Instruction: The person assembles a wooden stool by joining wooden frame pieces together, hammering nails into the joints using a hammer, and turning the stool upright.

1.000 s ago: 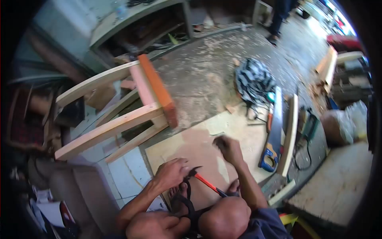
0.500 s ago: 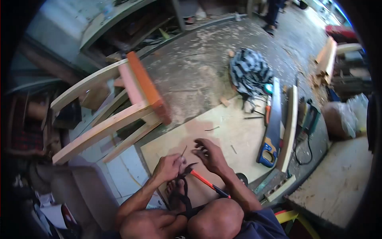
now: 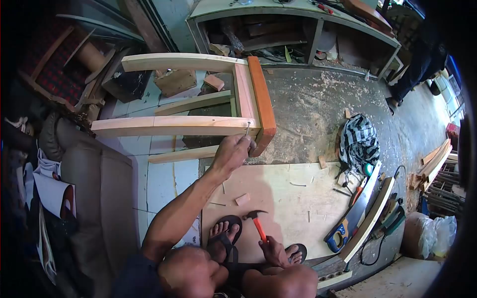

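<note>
A wooden stool with pale legs (image 3: 174,124) and an orange-brown top board (image 3: 261,94) lies on its side. My left hand (image 3: 232,155) is at the near end of a leg, beside the top board. Its fingers pinch a thin nail (image 3: 248,128), held upright with its tip at the leg's face. Low in view, between my knees and feet, my right hand (image 3: 276,252) is closed around the handle of a claw hammer (image 3: 259,227). The black hammer head is above a plywood sheet (image 3: 283,198).
Several loose nails and a small wood block (image 3: 242,199) lie on the plywood. To the right are a handsaw (image 3: 352,216), a curved wooden piece (image 3: 370,218), a power tool (image 3: 392,218) and a checkered cloth (image 3: 358,139). A person's legs (image 3: 415,74) show at the far right.
My left hand has carried the nail up to the stool's leg. My right hand has come down and taken hold of the hammer. The view has swung left.
</note>
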Available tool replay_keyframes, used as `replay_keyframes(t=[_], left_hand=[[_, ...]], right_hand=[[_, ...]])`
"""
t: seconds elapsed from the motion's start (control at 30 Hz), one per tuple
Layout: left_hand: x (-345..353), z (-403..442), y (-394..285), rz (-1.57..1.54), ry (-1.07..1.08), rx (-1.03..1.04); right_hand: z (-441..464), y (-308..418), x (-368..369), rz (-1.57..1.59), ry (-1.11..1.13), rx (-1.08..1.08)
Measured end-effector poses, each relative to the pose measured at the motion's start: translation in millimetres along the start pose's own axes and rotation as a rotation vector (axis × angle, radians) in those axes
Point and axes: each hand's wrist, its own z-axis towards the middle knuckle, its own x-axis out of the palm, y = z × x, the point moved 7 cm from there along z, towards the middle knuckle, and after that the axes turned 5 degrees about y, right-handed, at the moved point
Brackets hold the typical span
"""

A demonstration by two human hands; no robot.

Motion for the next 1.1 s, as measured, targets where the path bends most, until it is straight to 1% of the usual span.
replay_keyframes(t=[0.1,0.17,0.2,0.23,0.3,0.37,0.4,0.47,0.5,0.57,0.6,0.63,0.7,0.73,0.77,0.8,0.83,0.87,0.93,0.97,1.0,1.03,1.1], left_hand=[[0,7,4,0.015,-0.005,-0.001],[-2,8,7,0.028,-0.069,0.013],[0,12,10,0.021,-0.067,0.016],[0,15,14,0.053,-0.11,0.02],[-2,15,15,0.081,-0.16,0.027],[-1,12,9,0.179,-0.206,0.099],[0,12,6,0.178,-0.21,0.102],[1,9,0,0.289,-0.28,0.122],[3,9,4,0.285,-0.29,0.119],[-3,13,5,0.439,-0.466,0.186],[-3,16,12,0.444,-0.469,0.162],[-4,18,18,0.448,-0.472,0.139],[-4,19,7,0.485,-0.416,0.132],[-2,21,8,0.461,-0.374,0.114],[-1,21,15,0.454,-0.371,0.088],[2,18,18,0.451,-0.389,0.128],[0,16,12,0.454,-0.414,0.184],[-1,16,7,0.455,-0.388,0.137],[2,11,-17,0.413,-0.441,0.186],[6,2,-14,0.401,-0.445,0.185],[4,14,7,0.331,-0.575,0.382],[-6,15,-1,0.339,-0.57,0.368],[5,10,1,0.435,-0.296,0.013]], right_hand=[[4,26,-26,-0.067,-0.097,0.04],[16,38,-55,0.013,-0.239,-0.173],[18,56,-70,0.149,-0.24,-0.225],[19,79,-86,0.287,-0.235,-0.274],[19,132,-122,0.101,-0.446,-0.47],[24,172,-148,0.048,-0.548,-0.58],[34,185,-152,0.046,-0.547,-0.584],[38,207,-155,0.064,-0.706,-0.696],[51,207,-147,-0.042,-0.713,-0.645],[70,203,-136,-0.407,-0.467,-0.495],[69,201,-141,-0.344,-0.515,-0.578],[51,216,-152,-0.383,-0.477,-0.539],[4,244,-176,-0.237,-0.622,-0.696],[0,204,-200,0.284,-0.589,-0.69],[9,179,-202,0.539,-0.544,-0.652],[16,153,-203,0.802,-0.518,-0.616],[30,163,-189,0.339,-0.627,-0.666],[40,177,-169,-0.137,-0.718,-0.702],[54,201,-147,-0.511,-0.662,-0.621],[56,186,-130,-0.369,-0.508,-0.477],[44,200,-134,-0.413,-0.528,-0.596],[38,217,-132,-0.403,-0.518,-0.587],[13,230,-143,-0.018,-0.621,-0.535]])
